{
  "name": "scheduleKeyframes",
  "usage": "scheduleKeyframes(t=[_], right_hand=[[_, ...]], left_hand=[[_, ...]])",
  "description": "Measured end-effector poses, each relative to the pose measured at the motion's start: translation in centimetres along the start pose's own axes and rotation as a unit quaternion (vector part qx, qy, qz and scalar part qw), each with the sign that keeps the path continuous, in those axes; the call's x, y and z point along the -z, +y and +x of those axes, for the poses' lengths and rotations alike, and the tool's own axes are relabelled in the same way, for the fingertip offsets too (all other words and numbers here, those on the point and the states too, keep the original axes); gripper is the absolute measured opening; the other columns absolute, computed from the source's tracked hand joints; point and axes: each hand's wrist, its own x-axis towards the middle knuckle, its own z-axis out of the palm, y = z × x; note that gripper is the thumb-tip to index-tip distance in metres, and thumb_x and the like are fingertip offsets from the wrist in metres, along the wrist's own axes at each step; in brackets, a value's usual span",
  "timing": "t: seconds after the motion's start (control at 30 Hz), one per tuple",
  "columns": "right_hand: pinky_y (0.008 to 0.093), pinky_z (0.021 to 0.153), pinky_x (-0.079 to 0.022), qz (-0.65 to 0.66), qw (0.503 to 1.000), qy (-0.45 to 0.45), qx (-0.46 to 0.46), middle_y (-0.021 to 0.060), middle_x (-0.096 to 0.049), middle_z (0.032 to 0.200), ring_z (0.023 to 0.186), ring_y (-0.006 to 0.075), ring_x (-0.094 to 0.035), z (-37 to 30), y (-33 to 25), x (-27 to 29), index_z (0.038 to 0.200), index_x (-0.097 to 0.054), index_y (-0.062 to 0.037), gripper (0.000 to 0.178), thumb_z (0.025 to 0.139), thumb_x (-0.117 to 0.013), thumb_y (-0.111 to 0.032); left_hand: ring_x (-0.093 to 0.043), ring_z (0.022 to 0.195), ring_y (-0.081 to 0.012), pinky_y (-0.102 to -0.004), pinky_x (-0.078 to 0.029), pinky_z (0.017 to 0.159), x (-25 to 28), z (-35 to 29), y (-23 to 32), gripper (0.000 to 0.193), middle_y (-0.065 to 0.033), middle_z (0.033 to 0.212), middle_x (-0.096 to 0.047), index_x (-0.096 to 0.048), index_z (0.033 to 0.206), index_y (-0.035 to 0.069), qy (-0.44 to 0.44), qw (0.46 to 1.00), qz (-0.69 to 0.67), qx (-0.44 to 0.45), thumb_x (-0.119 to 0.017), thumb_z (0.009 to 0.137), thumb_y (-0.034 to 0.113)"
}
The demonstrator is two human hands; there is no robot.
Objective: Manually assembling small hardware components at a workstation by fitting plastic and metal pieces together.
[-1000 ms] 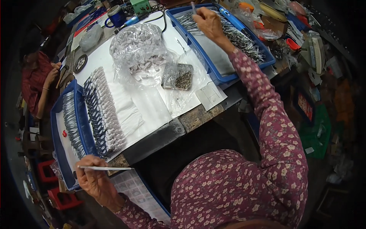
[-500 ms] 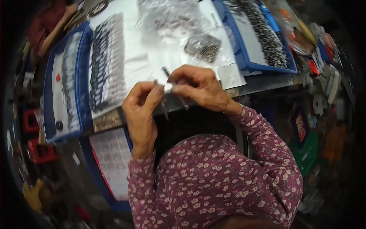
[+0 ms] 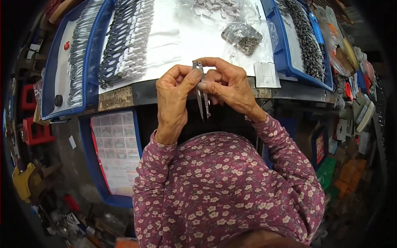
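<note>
- We look down on two slim metal pieces point(image 3: 206, 103) held side by side, their tips pointing downward, at the near edge of a paper-covered worktable point(image 3: 115, 97).
- We see the left hand point(image 3: 174, 91) pinching near their upper ends, thumb against bent forefinger.
- We find the right hand point(image 3: 235, 87) meeting it, fingers drawn in narrowly around the same pair; which fingertip bears on which piece, we cannot tell.
- Beyond the hands, we note small brassy parts point(image 3: 248, 44) under clear plastic, near a pale card point(image 3: 267, 74).
- To the left, we spot dark-and-white rows point(image 3: 126, 45) beside a blue tray point(image 3: 94, 56).
- To the right, we count another blue container point(image 3: 276, 45), packed with dark metal parts point(image 3: 308, 45).
</note>
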Motion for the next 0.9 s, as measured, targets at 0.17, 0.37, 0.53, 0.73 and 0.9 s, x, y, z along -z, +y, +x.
scheduleKeyframes(t=[0.17,0.37,0.53,0.73,0.9], right_hand=[[0.0176,0.04,-0.038,0.002,1.0,0.009,-0.007,-0.0016,-0.05,0.056,0.045,0.0048,-0.048,0.0,0.2,0.1,0.115,-0.048,0.0032,0.037,0.082,-0.059,-0.009],[0.0173,0.039,-0.038,0.02,1.0,0.008,-0.005,-0.0016,-0.051,0.056,0.045,0.0051,-0.049,0.1,0.5,0.2,0.116,-0.048,0.0032,0.038,0.081,-0.06,-0.009],[0.0173,0.039,-0.038,-0.015,1.0,0.009,-0.006,-0.0012,-0.053,0.056,0.045,0.0049,-0.051,0.2,0.7,0.2,0.116,-0.048,0.0024,0.038,0.082,-0.059,-0.011],[0.0168,0.037,-0.036,-0.021,1.0,0.004,0.007,-0.0007,-0.055,0.055,0.043,0.0045,-0.051,0.4,1.1,0.0,0.117,-0.049,0.0029,0.039,0.083,-0.059,-0.013],[0.0143,0.036,-0.035,0.041,0.999,-0.007,-0.014,0.0013,-0.055,0.06,0.044,0.0035,-0.049,0.9,1.1,0.9,0.114,-0.052,0.0036,0.034,0.085,-0.057,-0.013]], left_hand=[[-0.049,0.056,-0.0034,-0.0167,-0.04,0.053,-0.3,0.3,-0.4,0.014,-0.0011,0.068,-0.058,-0.057,0.08,0.0,0.005,1.0,-0.009,0.009,-0.063,0.081,0.013],[-0.045,0.054,-0.0026,-0.0165,-0.036,0.05,-0.3,0.5,-0.7,0.015,0.001,0.064,-0.054,-0.056,0.077,0.001,0.008,1.0,-0.009,0.008,-0.063,0.081,0.014],[-0.045,0.053,-0.003,-0.0167,-0.036,0.05,-0.1,0.6,-0.9,0.014,0.0014,0.062,-0.053,-0.056,0.075,0.002,0.018,1.0,-0.012,0.013,-0.064,0.08,0.013],[-0.046,0.052,-0.0045,-0.0174,-0.037,0.05,0.2,0.8,-1.1,0.014,0.0004,0.062,-0.054,-0.057,0.073,0.002,0.022,0.999,-0.018,0.021,-0.063,0.079,0.013],[-0.05,0.054,-0.0056,-0.0169,-0.039,0.051,0.5,0.9,-0.1,0.012,-0.0013,0.065,-0.057,-0.058,0.074,0.002,-0.022,0.997,-0.045,0.063,-0.061,0.079,0.011]])
